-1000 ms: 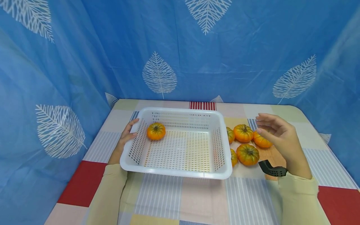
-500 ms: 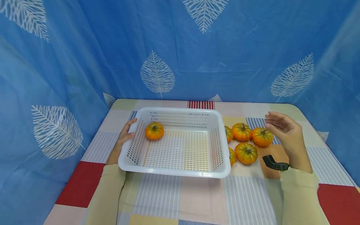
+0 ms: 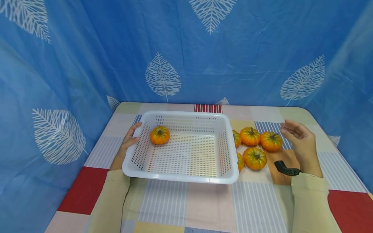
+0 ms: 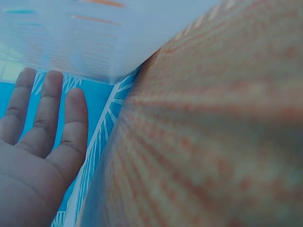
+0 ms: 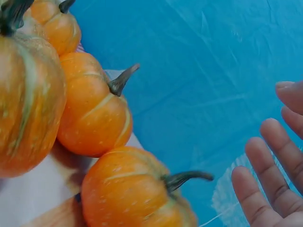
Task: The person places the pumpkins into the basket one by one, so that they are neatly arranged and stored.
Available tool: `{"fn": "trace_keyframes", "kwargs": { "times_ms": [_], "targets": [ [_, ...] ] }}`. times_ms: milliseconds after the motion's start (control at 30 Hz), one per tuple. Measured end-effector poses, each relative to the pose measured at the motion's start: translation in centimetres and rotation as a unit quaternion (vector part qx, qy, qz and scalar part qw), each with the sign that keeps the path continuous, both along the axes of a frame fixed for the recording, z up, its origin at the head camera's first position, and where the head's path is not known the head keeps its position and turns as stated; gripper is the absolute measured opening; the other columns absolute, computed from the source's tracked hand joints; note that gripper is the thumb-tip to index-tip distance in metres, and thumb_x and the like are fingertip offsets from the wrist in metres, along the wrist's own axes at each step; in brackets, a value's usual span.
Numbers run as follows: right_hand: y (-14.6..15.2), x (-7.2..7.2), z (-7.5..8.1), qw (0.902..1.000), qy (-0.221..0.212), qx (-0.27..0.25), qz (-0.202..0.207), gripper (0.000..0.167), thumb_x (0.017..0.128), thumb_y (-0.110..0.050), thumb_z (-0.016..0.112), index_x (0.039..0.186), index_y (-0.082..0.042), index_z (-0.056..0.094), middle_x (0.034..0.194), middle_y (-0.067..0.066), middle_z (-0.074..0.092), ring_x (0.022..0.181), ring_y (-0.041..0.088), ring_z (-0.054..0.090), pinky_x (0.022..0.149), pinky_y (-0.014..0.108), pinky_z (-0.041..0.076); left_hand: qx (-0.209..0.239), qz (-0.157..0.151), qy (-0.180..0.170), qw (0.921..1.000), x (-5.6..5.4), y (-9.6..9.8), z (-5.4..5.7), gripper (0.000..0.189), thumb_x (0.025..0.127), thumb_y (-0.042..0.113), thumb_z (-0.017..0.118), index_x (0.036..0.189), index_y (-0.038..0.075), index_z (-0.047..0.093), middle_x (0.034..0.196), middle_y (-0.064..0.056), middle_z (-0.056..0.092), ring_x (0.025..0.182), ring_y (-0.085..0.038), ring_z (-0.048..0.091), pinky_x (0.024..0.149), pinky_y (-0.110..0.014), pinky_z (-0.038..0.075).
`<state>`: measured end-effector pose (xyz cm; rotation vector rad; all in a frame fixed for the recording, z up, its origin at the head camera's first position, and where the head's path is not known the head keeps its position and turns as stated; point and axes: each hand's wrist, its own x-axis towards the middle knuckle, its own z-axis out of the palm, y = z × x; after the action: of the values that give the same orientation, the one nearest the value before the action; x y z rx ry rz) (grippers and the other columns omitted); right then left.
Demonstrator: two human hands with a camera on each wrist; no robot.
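A white perforated plastic basket (image 3: 180, 180) stands on the table with one small orange pumpkin (image 3: 160, 135) in its left back part. At the basket's left rim is my left hand (image 3: 126, 144), its thumb and a fingertip by the rim. In the left wrist view its other fingers (image 4: 74, 113) stretch out fairly straight, tips by the basket's outer side. Several pumpkins lie right of the basket; the rightmost pumpkin (image 3: 271, 141) is nearest to my right hand (image 3: 303, 145). That hand hovers apart from it, fingers loosely bent, holding nothing. The basket partly hides two pumpkins.
A wooden board (image 3: 283, 165) lies beside the pumpkins, below my right hand. A patchwork cloth (image 3: 204, 204) covers the table. Blue curtains (image 3: 204, 64) with white leaf prints hang behind it and at both sides.
My right hand has drawn back to the right, away from the rightmost pumpkin, which now shows fully. The left hand keeps its place at the basket; the view has shifted slightly.
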<state>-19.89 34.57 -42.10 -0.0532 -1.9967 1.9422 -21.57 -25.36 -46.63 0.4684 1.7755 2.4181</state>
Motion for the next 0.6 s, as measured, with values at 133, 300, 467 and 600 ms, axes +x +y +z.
{"fn": "trace_keyframes", "kwargs": {
  "times_ms": [133, 300, 467, 600],
  "targets": [
    [0.7, 0.0, -0.9, 0.9972, -0.033, -0.066, -0.014, 0.032, 0.100, -0.001, 0.074, 0.125, -0.021, 0.073, 0.116, -0.011, 0.072, 0.106, 0.001, 0.065, 0.086, 0.007, 0.050, 0.004, -0.002, -0.004, 1.0000, 0.0, 0.0, 0.0, 0.062, 0.099, 0.006, 0.038, 0.148, 0.041, 0.052, 0.165, -0.002, 0.028, 0.142, -0.022, 0.038, 0.107, -0.036, 0.045],
    [1.3, 0.0, -2.0, 0.9901, -0.074, -0.116, -0.029, 0.033, 0.100, -0.004, 0.075, 0.129, -0.018, 0.071, 0.118, -0.011, 0.069, 0.107, 0.003, 0.063, 0.085, 0.008, 0.052, 0.002, -0.005, -0.001, 1.0000, 0.0, -0.1, 0.0, 0.063, 0.098, 0.005, 0.037, 0.148, 0.041, 0.052, 0.165, -0.002, 0.028, 0.142, -0.022, 0.037, 0.107, -0.037, 0.044],
    [2.0, -0.1, -2.9, 0.9868, -0.098, -0.128, -0.017, 0.032, 0.101, -0.005, 0.074, 0.128, -0.020, 0.071, 0.118, -0.011, 0.068, 0.106, 0.007, 0.060, 0.083, 0.013, 0.055, 0.009, -0.013, 0.007, 0.9999, -0.1, -0.1, -0.1, 0.063, 0.099, 0.005, 0.038, 0.149, 0.041, 0.052, 0.164, -0.002, 0.028, 0.142, -0.023, 0.037, 0.107, -0.037, 0.045],
    [2.4, -0.3, -3.7, 0.9874, -0.119, -0.104, -0.011, 0.030, 0.102, -0.008, 0.074, 0.126, -0.025, 0.069, 0.117, -0.013, 0.066, 0.103, 0.007, 0.059, 0.079, 0.014, 0.056, 0.012, -0.021, 0.016, 0.9996, -0.3, -0.2, -0.3, 0.062, 0.100, 0.005, 0.038, 0.150, 0.041, 0.051, 0.163, -0.002, 0.029, 0.141, -0.022, 0.038, 0.107, -0.035, 0.045]
  ]
}}
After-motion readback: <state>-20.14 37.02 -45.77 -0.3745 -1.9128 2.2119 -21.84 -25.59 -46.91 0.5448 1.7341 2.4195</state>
